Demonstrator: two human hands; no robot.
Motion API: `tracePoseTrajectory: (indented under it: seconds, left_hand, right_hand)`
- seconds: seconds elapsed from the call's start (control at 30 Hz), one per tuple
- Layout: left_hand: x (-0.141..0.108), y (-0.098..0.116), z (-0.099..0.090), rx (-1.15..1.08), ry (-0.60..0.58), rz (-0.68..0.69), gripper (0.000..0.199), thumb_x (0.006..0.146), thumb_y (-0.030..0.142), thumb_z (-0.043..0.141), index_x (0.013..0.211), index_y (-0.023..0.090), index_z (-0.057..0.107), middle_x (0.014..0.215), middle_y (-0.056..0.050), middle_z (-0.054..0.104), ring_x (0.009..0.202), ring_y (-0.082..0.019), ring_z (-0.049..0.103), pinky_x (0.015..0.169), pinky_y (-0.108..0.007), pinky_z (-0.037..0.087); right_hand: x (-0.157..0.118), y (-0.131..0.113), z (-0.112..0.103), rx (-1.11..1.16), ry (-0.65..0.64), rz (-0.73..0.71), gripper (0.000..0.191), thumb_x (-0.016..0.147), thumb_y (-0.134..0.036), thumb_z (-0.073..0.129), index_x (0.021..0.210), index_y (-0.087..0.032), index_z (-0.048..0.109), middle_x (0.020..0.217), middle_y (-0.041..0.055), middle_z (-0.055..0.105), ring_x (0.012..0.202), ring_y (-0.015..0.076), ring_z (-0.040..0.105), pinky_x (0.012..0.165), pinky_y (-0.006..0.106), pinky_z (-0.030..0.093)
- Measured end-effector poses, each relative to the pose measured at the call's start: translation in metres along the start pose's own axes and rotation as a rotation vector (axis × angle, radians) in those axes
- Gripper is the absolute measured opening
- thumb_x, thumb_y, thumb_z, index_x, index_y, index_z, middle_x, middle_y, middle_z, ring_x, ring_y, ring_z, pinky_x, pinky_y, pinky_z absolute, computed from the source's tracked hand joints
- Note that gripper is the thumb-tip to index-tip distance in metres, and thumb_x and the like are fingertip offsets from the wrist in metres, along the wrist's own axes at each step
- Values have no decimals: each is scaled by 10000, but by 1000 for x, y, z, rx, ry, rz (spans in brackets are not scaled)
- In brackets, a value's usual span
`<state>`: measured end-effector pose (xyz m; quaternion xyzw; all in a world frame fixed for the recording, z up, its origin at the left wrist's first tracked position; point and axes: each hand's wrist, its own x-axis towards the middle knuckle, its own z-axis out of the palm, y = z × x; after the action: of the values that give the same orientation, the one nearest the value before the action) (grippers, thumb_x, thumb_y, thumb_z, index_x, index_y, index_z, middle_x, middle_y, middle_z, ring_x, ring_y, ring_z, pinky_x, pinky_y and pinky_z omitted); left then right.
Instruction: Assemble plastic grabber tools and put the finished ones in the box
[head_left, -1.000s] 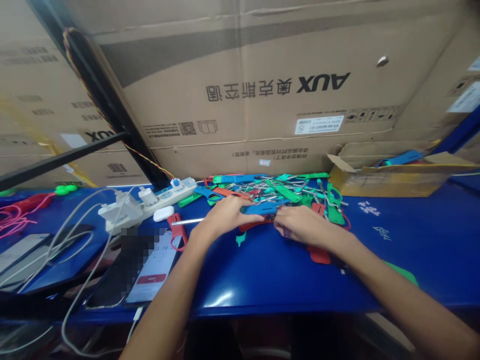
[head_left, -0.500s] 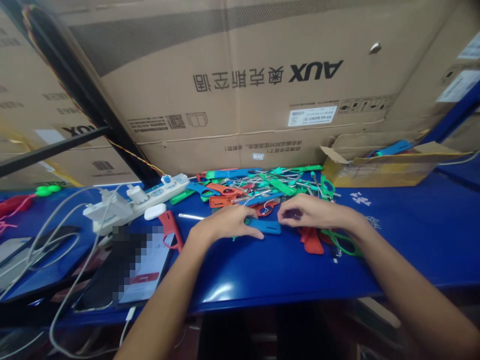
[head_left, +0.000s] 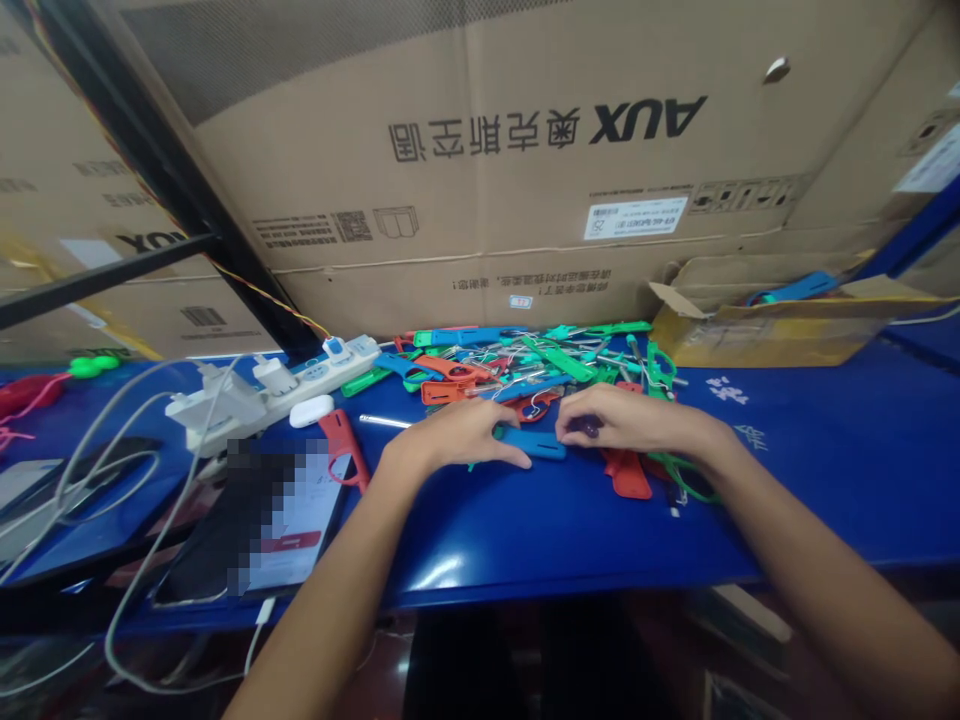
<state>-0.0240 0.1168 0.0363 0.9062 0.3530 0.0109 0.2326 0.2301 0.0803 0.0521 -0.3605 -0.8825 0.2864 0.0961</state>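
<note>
My left hand (head_left: 469,435) is closed round one end of a blue lighter casing (head_left: 541,444), thumb along its near side. Teal bits show by the fingers, the rest of that end being hidden. At the casing's other end, my right hand (head_left: 607,415) is curled with its fingertips against it. A dark purple rounded handle (head_left: 592,426) shows inside that fist; what it belongs to is hidden. Under the right wrist lie a red casing (head_left: 628,475) and a green one (head_left: 694,482). Behind both hands spreads a pile of long lighter parts (head_left: 559,358) in green, blue and orange-red, with metal tubes and thin wires.
At right stands an open cardboard box (head_left: 757,338) with a blue part in it. A power strip (head_left: 322,375) with plugs and white cables, a white case (head_left: 312,410), a red casing (head_left: 343,450) and a tablet (head_left: 300,530) are at left. Large cardboard (head_left: 525,230) backs the blue table (head_left: 480,560).
The camera view has shifted slightly. Both hands stay at the blue casing with much the same grip, the right fingertips still at its end.
</note>
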Motion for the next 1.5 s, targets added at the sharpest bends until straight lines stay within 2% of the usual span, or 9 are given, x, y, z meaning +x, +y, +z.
tracePoseTrajectory:
  seconds: [0.17, 0.3, 0.47, 0.57, 0.7, 0.87, 1.0, 1.27, 1.5]
  left_hand:
    - [-1, 2, -2, -9, -11, 0, 546, 783, 683, 686, 1125, 259, 713, 919, -17, 735, 763, -191, 647, 627, -260, 408]
    - [-1, 2, -2, -15, -17, 0, 527, 793, 684, 676, 1099, 258, 718, 897, -17, 734, 731, -183, 631, 612, -257, 394]
    - [-1, 0, -2, -58, -27, 34, 524, 812, 685, 651, 1054, 230, 745, 819, -18, 724, 685, -171, 614, 590, -263, 381]
    - [-2, -1, -3, -101, -40, 61, 538, 818, 700, 622, 998, 214, 767, 786, -24, 717, 686, -172, 615, 608, -270, 402]
    - [-3, -1, -5, -134, -30, 78, 536, 787, 707, 647, 945, 213, 784, 794, -32, 717, 756, -192, 637, 691, -285, 450]
    - [-2, -2, -4, -121, -17, 103, 458, 798, 650, 683, 964, 238, 794, 925, -41, 739, 814, -193, 657, 733, -289, 473]
    - [1, -2, -1, -94, 12, 119, 430, 809, 586, 719, 1103, 278, 774, 1131, -45, 727, 962, -218, 670, 800, -287, 487]
    - [5, -4, 1, -67, -22, 56, 578, 778, 605, 752, 1229, 243, 729, 1227, -66, 701, 1078, -264, 647, 893, -310, 476]
    - [5, -4, 1, -110, -39, 50, 597, 770, 614, 749, 1228, 232, 729, 1225, -70, 708, 1033, -247, 655, 856, -308, 470]
  right_hand:
    - [-2, 4, 0, 31, 29, 22, 164, 936, -305, 612, 931, -202, 740, 891, 37, 732, 774, 167, 642, 699, 305, 467]
    - [-5, 3, -4, 35, 124, 24, 203, 920, -402, 650, 980, -240, 754, 944, 27, 746, 824, 181, 662, 748, 319, 480]
    - [-8, -7, -12, 77, 415, 59, 307, 936, -498, 587, 982, -251, 764, 887, 17, 739, 719, 157, 612, 675, 299, 454]
    - [-9, -10, -14, 95, 605, 24, 363, 917, -536, 581, 841, -226, 753, 823, 24, 701, 672, 141, 567, 620, 281, 425]
    - [-8, -10, -11, 77, 656, 57, 459, 922, -541, 568, 619, -208, 657, 601, 4, 602, 575, 126, 523, 566, 277, 396]
    - [-6, -15, -4, 46, 737, 65, 404, 918, -513, 572, 650, -211, 596, 544, -27, 517, 486, 98, 407, 487, 276, 313]
    - [-4, -19, -2, 7, 866, 52, 408, 921, -474, 565, 608, -215, 527, 513, -33, 464, 475, 96, 379, 491, 283, 303]
    - [0, -12, 1, -38, 856, -40, 383, 932, -383, 574, 597, -201, 534, 495, -53, 458, 453, 79, 371, 488, 265, 306]
    - [4, -10, 4, -32, 839, -61, 357, 927, -351, 585, 607, -198, 544, 487, -65, 447, 443, 71, 366, 469, 253, 295]
